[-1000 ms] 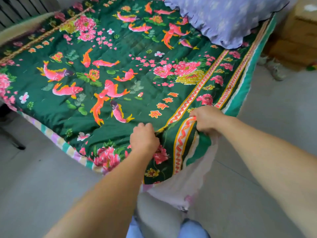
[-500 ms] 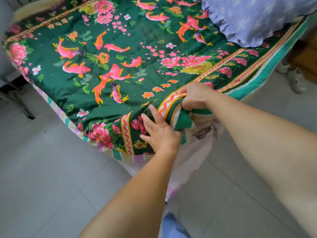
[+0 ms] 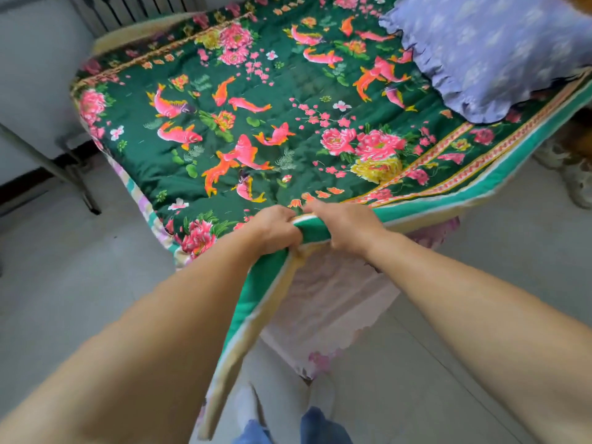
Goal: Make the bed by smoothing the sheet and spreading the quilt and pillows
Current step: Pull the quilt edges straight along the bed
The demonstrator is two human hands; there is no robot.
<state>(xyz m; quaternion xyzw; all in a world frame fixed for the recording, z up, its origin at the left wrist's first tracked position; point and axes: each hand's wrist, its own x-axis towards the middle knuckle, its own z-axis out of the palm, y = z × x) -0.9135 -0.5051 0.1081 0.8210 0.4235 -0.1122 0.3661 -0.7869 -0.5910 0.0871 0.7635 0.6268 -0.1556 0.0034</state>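
Observation:
A dark green quilt (image 3: 288, 100) printed with pink fish and flowers covers the bed. Its near corner is lifted off the mattress. My left hand (image 3: 276, 229) grips the quilt's bright green edge at that corner. My right hand (image 3: 347, 229) grips the same edge just to the right, and the two hands almost touch. Below them the quilt's edge hangs down toward my legs, its pale yellow underside showing. A pale pink sheet (image 3: 323, 299) with a scalloped hem hangs under the corner. A lilac ruffled pillow (image 3: 490, 56) lies on the quilt at the far right.
Grey tiled floor (image 3: 73, 283) surrounds the bed's near corner. A dark metal leg (image 3: 54, 168) slants down at the left by a white wall. A radiator (image 3: 134, 8) stands behind the bed. Shoes (image 3: 573, 184) lie on the floor at the right. My feet are directly below.
Both hands have moved onto the quilt's outer green edge and come together at the corner, lifting it. The left hand went from lying flat to gripping. The folded corner has been turned out.

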